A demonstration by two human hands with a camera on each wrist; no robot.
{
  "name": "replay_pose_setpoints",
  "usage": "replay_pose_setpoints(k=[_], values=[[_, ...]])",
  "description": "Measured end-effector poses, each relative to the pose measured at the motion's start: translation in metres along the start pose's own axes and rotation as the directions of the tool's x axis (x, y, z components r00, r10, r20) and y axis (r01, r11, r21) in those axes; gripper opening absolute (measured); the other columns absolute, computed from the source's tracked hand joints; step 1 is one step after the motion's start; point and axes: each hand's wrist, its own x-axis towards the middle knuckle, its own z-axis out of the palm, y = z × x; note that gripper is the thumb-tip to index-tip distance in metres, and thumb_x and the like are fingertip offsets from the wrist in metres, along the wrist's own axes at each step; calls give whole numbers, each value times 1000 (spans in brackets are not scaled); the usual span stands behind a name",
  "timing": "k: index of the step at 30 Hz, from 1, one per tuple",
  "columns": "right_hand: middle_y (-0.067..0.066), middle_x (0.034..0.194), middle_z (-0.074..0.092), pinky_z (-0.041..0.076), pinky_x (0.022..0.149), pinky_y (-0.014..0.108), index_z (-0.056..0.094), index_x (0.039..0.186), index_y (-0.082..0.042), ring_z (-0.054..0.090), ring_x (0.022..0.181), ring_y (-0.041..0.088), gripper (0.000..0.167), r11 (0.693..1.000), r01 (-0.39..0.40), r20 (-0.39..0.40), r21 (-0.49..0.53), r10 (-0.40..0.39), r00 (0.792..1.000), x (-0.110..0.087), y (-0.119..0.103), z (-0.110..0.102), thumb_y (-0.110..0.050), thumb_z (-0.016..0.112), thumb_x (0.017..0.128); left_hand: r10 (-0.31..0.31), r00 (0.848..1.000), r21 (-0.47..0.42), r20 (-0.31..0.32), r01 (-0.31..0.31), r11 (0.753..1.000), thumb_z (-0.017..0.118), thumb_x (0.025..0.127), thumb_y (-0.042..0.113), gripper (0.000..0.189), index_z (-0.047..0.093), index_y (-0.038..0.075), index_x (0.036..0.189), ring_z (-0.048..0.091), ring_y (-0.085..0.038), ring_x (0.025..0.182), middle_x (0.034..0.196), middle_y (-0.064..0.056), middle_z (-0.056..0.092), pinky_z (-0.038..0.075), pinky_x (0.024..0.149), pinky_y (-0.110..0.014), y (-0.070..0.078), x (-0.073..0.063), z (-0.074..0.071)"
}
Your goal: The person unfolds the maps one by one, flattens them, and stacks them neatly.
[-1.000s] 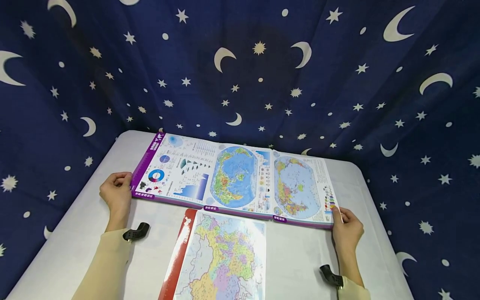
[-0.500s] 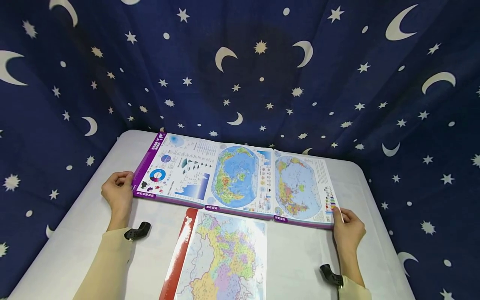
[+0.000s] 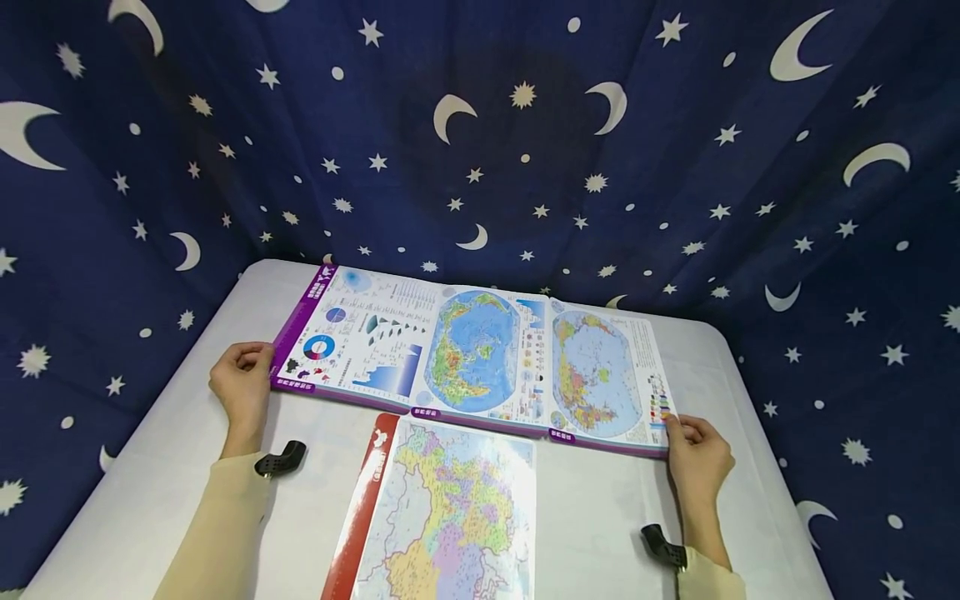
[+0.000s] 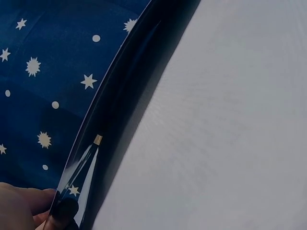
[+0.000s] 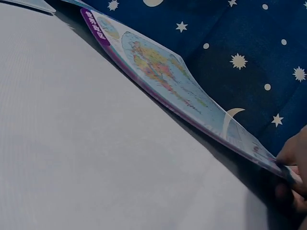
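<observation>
A fold-out world map (image 3: 480, 354) with three glossy panels and a purple left strip lies spread across the far part of the table. Its near-left corner is pinched between thumb and fingers of my left hand (image 3: 242, 387). At the opposite end, my right hand (image 3: 701, 458) pinches the near-right corner. The right wrist view shows the map (image 5: 163, 72) bending upward toward the right fingers, its near edge raised above the white surface. In the left wrist view, the map's strip (image 4: 120, 91) looks dark and reflective, with the left thumb and fingers (image 4: 24, 203) at its edge.
A red-edged map sheet (image 3: 450, 508) lies flat in front of the fold-out map, running out of the bottom of the head view. The white table (image 3: 600, 517) ends at a dark blue curtain (image 3: 495, 183) with moons and stars. Black wrist devices (image 3: 281, 459) sit at both cuffs.
The head view has shifted slightly, so the left side appears a little farther right. Both hands keep the same grip on the fold-out map.
</observation>
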Motion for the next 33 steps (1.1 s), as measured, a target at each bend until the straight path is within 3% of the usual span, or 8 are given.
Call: replay_pose_setpoints(k=[10,18,26,33], values=[[-42,61,50,34,61,13,80,101,-5,47,57,-15,25,1000,-5,-3,4,5,1000,3,-3,-4,-28,72,97,-7,1000,-27,-14,7,1000,78,97,29,28,76,3,106,59,1,68,76,22,64,46,63,-10,0,-3,-1],[-35,66,54,37,62,11,79,104,-6,49,60,-15,25,999,-11,59,-30,13,998,-1,-5,-10,-28,71,98,-32,999,-44,-12,31,999,76,99,31,33,75,1,113,63,2,86,93,14,66,49,79,-10,2,-8,-4],[4,88,76,39,71,25,79,113,-8,47,66,-14,35,992,2,111,-127,12,994,-4,-1,-21,-38,67,102,-36,999,-142,-27,32,989,76,98,35,24,77,12,101,62,-4,88,100,7,73,48,78,-13,1,-23,-10],[16,104,75,38,75,29,76,118,-5,47,77,-6,36,990,51,128,-129,-35,991,-12,-4,-26,-36,63,105,0,997,-194,-80,-16,981,75,99,32,23,78,9,95,60,-4,76,93,9,77,46,69,-15,2,-28,-14]])
